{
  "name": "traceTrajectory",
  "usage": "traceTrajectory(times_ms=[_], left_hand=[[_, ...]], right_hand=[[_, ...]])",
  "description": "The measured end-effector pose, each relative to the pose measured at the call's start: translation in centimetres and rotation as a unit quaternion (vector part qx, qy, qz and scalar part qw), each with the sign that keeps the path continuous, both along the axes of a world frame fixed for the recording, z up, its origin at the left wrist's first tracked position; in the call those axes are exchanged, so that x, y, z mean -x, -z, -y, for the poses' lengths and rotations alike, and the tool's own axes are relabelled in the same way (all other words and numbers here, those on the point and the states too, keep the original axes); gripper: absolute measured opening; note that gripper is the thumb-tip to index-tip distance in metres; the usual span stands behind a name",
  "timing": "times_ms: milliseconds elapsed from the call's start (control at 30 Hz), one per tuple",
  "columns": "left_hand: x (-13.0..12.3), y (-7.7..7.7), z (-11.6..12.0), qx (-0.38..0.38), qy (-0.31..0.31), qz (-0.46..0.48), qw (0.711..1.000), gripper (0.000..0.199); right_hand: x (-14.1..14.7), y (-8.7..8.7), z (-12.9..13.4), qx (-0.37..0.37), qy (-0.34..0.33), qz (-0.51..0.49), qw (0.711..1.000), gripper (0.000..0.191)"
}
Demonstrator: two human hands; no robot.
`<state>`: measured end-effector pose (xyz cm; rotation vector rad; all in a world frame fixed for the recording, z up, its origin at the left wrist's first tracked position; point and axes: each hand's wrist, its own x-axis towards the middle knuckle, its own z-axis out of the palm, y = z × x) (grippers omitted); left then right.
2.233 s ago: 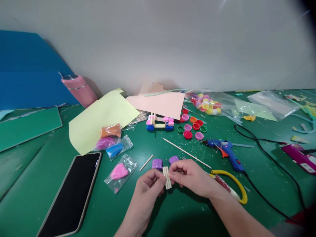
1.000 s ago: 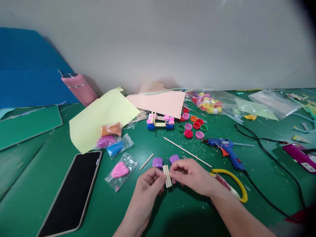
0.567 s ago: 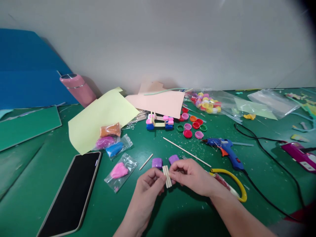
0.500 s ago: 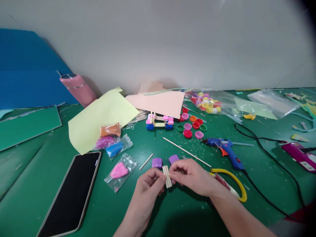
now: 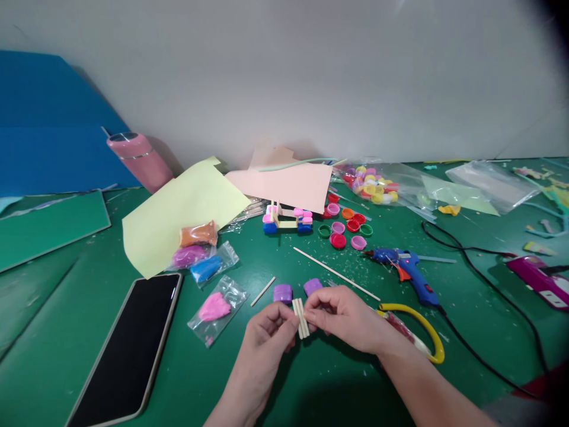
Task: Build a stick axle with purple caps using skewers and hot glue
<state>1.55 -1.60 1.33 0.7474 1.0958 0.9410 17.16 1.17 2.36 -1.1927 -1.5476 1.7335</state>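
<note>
A few short pale wooden sticks [image 5: 301, 319] stand side by side between my two hands. My left hand [image 5: 272, 332] pinches them from the left, and my right hand [image 5: 335, 314] pinches them from the right. Just beyond the fingers lie two purple clay pieces, one on the left [image 5: 283, 293] and one on the right [image 5: 313, 287]. A short thin stick [image 5: 263, 291] rests to the left, and a long thin stick [image 5: 336, 273] slants across the table behind my right hand.
On the left lie a phone [image 5: 128, 350] and bagged pink clay [image 5: 216, 308]. A small stick model [image 5: 288, 219] and bottle caps [image 5: 338, 241] are farther back. At right are a blue glue gun [image 5: 411, 273], its black cable and a yellow-handled tool [image 5: 438, 338].
</note>
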Motion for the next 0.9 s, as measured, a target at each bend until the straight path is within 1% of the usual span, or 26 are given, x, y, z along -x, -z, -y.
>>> traceTrajectory(times_ms=[133, 233, 367, 433, 500, 633, 767, 833, 900], left_hand=[[0.1, 0.1, 0.0, 0.017, -0.01, 0.021, 1.0, 0.018], [0.2, 0.3, -0.1, 0.037, -0.004, 0.09, 0.995, 0.019], [0.3, 0.1, 0.0, 0.062, 0.021, 0.181, 0.981, 0.019], [0.3, -0.1, 0.1, 0.075, 0.032, 0.202, 0.976, 0.018], [0.3, -0.2, 0.2, 0.083, 0.044, 0.216, 0.972, 0.018], [0.3, -0.1, 0.3, 0.089, 0.048, 0.216, 0.971, 0.019], [0.4, 0.0, 0.2, 0.091, 0.03, 0.205, 0.974, 0.019], [0.3, -0.1, 0.3, 0.068, 0.021, 0.196, 0.978, 0.02], [0.1, -0.4, 0.4, 0.019, 0.008, 0.155, 0.988, 0.018]], right_hand=[[0.0, 0.0, 0.0, 0.008, 0.004, -0.015, 1.0, 0.021], [-0.2, 0.2, -0.1, 0.011, 0.016, -0.035, 0.999, 0.024], [-0.3, 0.5, 0.1, 0.047, 0.012, -0.123, 0.991, 0.03], [-0.3, 0.6, 0.2, 0.068, -0.004, -0.164, 0.984, 0.035], [-0.1, 0.6, 0.4, 0.077, -0.015, -0.178, 0.981, 0.036], [0.3, 0.5, 0.6, 0.101, -0.007, -0.197, 0.975, 0.03], [0.6, 0.9, 0.6, 0.116, 0.004, -0.226, 0.967, 0.028], [0.7, 1.0, 0.5, 0.108, 0.016, -0.237, 0.965, 0.027], [0.7, 1.1, 0.4, 0.094, 0.04, -0.249, 0.963, 0.026]])
